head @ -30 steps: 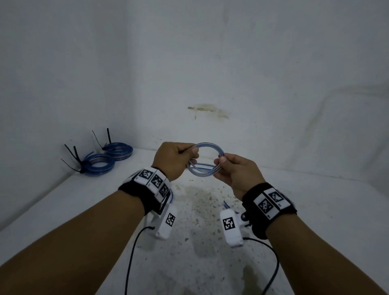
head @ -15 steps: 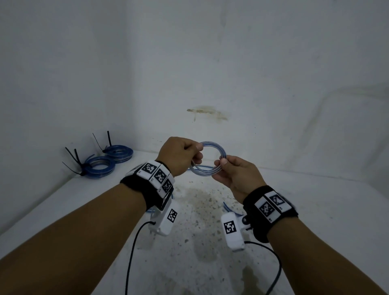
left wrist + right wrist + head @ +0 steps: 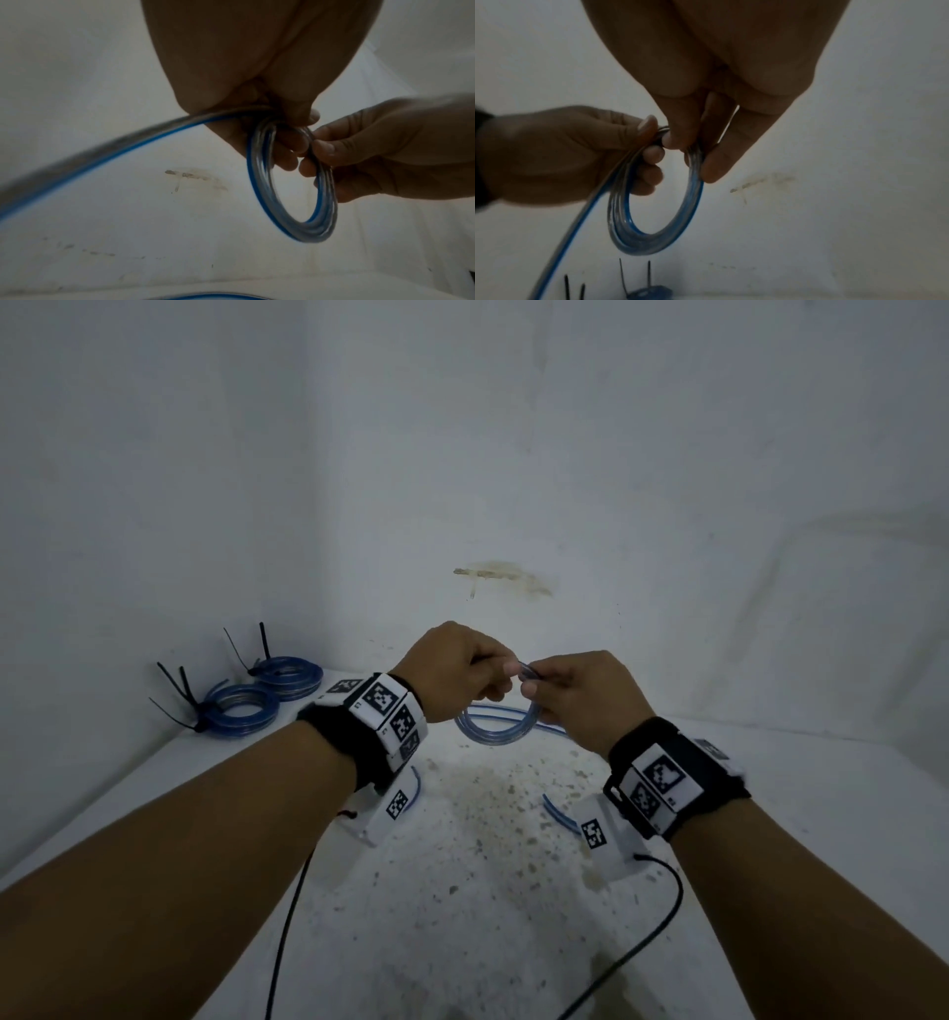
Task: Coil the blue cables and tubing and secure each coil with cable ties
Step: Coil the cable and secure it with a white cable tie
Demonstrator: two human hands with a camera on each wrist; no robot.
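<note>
Two hands at work: my left hand (image 3: 452, 672) and right hand (image 3: 577, 698) both pinch the blue tubing coil (image 3: 495, 729); loose tail (image 3: 102, 154) trailing.

Tubing coil (image 3: 497, 730): clear, see-through, with a thin blue stripe running along it.
Loose tubing tail (image 3: 107, 151): same clear body, and there's the bright blue line down one edge.
Tied coils (image 3: 241, 711) at the counter's far left corner: deeper blue, glassy sheen on top.
Cable ties (image 3: 181, 695): black, plain.
Wristbands (image 3: 354, 742): black straps carrying white tags with black-and-white square check patterns.
Wrist camera housings (image 3: 603, 839): white, each with a black check marker.
Leads (image 3: 285, 916): black.
Counter (image 3: 821, 814): white, speckled brownish in the middle.
Wall (image 3: 513, 428): whitish, with one yellowish-brown stain (image 3: 500, 575).
</note>
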